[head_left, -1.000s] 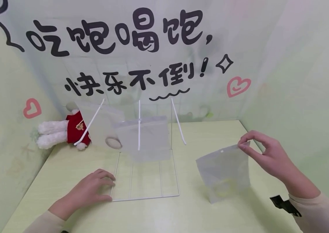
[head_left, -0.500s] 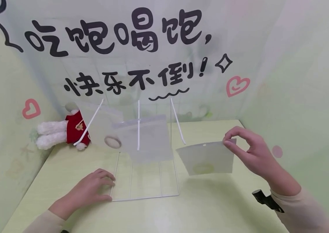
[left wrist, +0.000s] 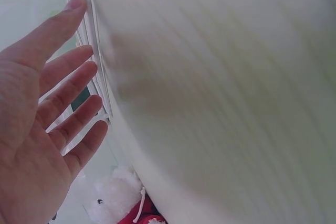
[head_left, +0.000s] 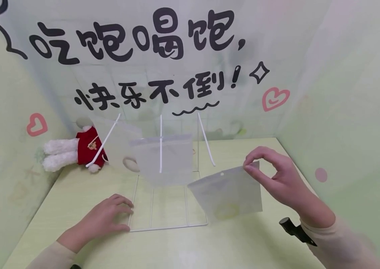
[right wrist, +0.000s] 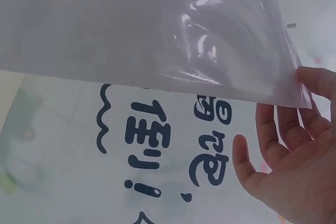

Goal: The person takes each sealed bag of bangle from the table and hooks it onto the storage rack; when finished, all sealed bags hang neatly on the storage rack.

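Note:
My right hand [head_left: 282,183] pinches the top right corner of a translucent plastic bag [head_left: 240,188] between thumb and forefinger. This bag has a small hole near its top edge, and a pale yellow ring [head_left: 227,211] shows through it. In the right wrist view the glossy bag [right wrist: 136,35] spreads out from the fingertips. A white wire rack [head_left: 168,227] stands at centre; my left hand [head_left: 100,218] touches the left side of its base with extended fingers. On the middle hook [head_left: 161,157] hangs another translucent bag [head_left: 180,160]. A third bag [head_left: 117,140] hangs at the left hook [head_left: 104,140].
The rack's right hook [head_left: 206,140] slants forward with nothing on it, left of the held bag. A plush toy in a red top [head_left: 90,147] lies at the back left of the pale table [head_left: 163,250]. Printed cloth walls [head_left: 344,149] surround the table.
My right hand has moved left with the bag, which now overlaps the right side of the rack base in the head view. The left hand has stayed at the rack.

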### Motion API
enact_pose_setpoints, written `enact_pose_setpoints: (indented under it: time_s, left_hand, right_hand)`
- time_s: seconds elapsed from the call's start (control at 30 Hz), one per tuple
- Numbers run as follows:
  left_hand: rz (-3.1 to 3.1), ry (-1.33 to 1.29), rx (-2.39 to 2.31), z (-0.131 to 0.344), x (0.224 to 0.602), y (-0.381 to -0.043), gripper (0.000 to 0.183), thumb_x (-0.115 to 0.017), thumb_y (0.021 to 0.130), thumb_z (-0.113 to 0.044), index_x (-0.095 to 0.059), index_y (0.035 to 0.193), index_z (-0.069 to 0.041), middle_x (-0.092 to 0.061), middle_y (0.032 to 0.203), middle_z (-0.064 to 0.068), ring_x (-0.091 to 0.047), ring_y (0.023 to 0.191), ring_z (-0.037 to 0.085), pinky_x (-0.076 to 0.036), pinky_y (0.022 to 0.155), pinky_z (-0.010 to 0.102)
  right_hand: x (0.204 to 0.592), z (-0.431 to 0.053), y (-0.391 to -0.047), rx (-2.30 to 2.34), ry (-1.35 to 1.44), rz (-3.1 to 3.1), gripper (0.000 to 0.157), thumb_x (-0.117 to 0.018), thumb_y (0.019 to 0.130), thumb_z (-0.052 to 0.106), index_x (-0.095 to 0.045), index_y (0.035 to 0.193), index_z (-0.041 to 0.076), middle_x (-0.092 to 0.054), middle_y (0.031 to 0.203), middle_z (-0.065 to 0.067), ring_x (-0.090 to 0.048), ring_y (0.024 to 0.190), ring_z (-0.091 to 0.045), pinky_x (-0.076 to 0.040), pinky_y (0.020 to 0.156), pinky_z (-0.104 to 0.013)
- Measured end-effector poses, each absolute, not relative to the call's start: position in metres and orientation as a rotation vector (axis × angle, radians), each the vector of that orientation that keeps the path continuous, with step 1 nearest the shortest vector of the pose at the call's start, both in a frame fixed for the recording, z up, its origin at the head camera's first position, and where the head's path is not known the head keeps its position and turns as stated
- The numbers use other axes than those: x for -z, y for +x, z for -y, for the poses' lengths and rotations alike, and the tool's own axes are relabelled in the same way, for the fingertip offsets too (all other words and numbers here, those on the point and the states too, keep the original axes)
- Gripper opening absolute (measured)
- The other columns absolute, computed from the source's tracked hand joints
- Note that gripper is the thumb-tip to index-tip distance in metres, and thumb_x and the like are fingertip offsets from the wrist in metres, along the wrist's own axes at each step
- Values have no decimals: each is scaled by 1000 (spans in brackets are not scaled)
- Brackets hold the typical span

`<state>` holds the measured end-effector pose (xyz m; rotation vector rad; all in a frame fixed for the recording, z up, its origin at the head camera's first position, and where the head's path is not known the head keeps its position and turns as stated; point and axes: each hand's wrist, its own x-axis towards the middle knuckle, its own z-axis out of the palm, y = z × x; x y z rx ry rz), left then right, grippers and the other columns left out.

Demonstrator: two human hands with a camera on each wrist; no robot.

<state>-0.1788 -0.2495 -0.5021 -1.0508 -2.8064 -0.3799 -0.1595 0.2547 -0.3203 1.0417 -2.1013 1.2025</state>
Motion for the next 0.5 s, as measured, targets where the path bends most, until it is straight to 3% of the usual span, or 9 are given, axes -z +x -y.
enact_pose_setpoints:
  time_s: [0.27,0.5]
  left_hand:
    - [2827,-1054,376,250,498,-180,39,-91,72,-45,-79,103,-26,-69,120,-11,-62,114,19,-57,96,46]
    - [2834,-1036,386,249,500,-178,40,-91,72,-46,-79,104,-26,-69,120,-11,-62,114,19,-57,96,47]
  right_hand:
    - [310,-241,-161,-1187,1109,2002,11,-76,90,0,-70,99,3,-67,92,-5,-58,87,-10,-48,85,-22]
    - [302,-234,-163,-1156,1112,1959,8,-74,95,8,-70,98,2,-67,90,-5,-58,86,-9,-48,85,-23]
